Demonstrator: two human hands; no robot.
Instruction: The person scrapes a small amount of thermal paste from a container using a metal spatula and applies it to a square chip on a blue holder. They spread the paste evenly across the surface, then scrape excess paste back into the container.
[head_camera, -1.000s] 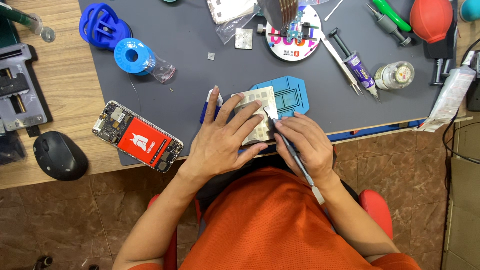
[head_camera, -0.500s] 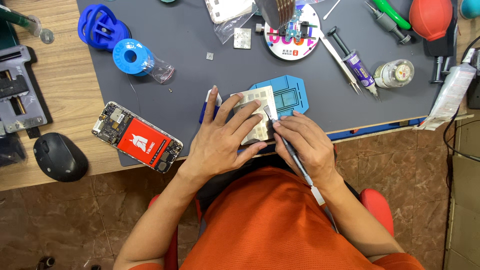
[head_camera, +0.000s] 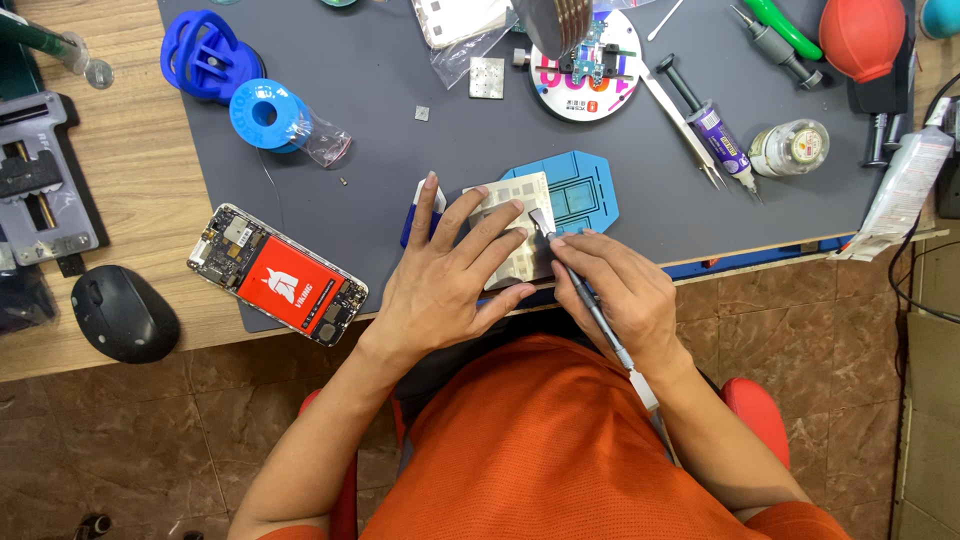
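Matt grey rubber mat (head_camera: 400, 170) on pale grained wood desk (head_camera: 130, 180)

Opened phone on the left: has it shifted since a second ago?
No. The opened phone lies at the same spot across the grey mat's front-left edge, same tilt, beside the black mouse.

On the counter (head_camera: 130, 215) lies a work mat (head_camera: 380, 130). At its near edge the left hand (head_camera: 445, 280) presses flat on a metal stencil (head_camera: 520, 215), with the right hand (head_camera: 620, 290) just right of it, holding a thin spatula (head_camera: 590, 300) whose tip touches the stencil. An opened phone (head_camera: 278, 275) lies left of the hands, a computer mouse (head_camera: 125, 313) farther left.
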